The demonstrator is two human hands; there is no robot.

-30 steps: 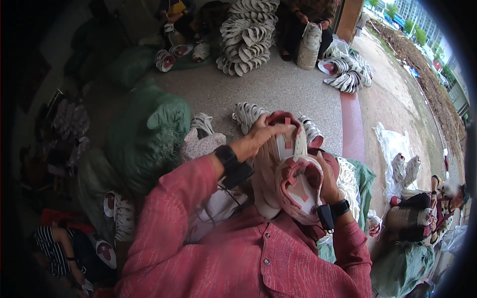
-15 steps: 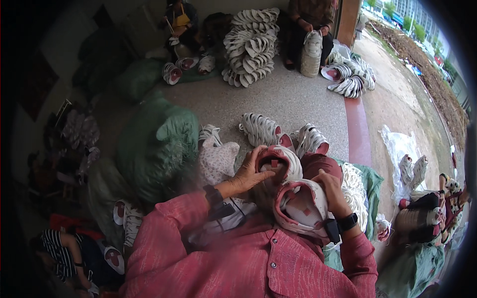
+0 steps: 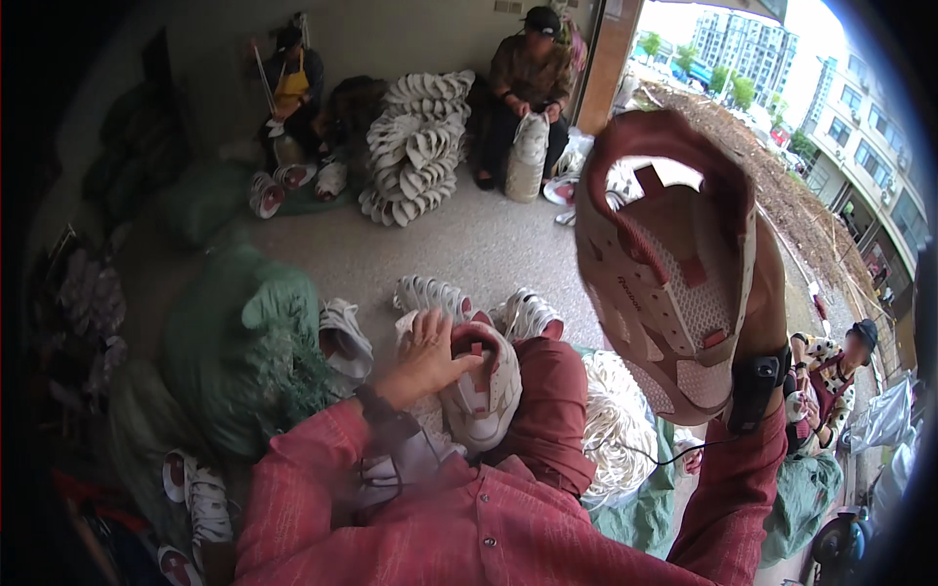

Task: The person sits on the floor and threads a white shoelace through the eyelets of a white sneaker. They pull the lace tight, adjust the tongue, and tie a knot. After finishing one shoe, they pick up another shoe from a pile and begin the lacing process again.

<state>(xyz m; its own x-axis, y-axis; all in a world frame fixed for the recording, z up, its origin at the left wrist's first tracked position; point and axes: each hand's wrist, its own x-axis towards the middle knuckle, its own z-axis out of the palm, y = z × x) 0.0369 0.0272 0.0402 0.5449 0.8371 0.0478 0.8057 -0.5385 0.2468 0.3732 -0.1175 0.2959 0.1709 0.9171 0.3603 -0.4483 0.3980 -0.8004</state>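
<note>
My right hand (image 3: pixel 768 298) holds up a white and pink shoe upper (image 3: pixel 635 313) on the right, close to the camera. The upper hides most of those fingers. It has a pink-red padded collar, empty lace holes and no sole that I can see. A second white upper (image 3: pixel 484 415) lies toe toward me by my left knee. Over its left side rests my left hand (image 3: pixel 425 359), fingers spread and thumb at the collar opening. Beside my right leg sits a big coil of white laces (image 3: pixel 618 430) on green sacking.
Stacked white uppers (image 3: pixel 433 298) stand on the floor ahead, others (image 3: pixel 415 146) by the far wall. A stuffed green sack (image 3: pixel 234 337) is at my left. Two people sit at the back, one with an upper over a jar (image 3: pixel 525 166); another person (image 3: pixel 831 381) sits at right.
My right hand has lifted its upper from my lap, up and to the right. My left hand's fingers have spread over the other upper. The view has tilted up.
</note>
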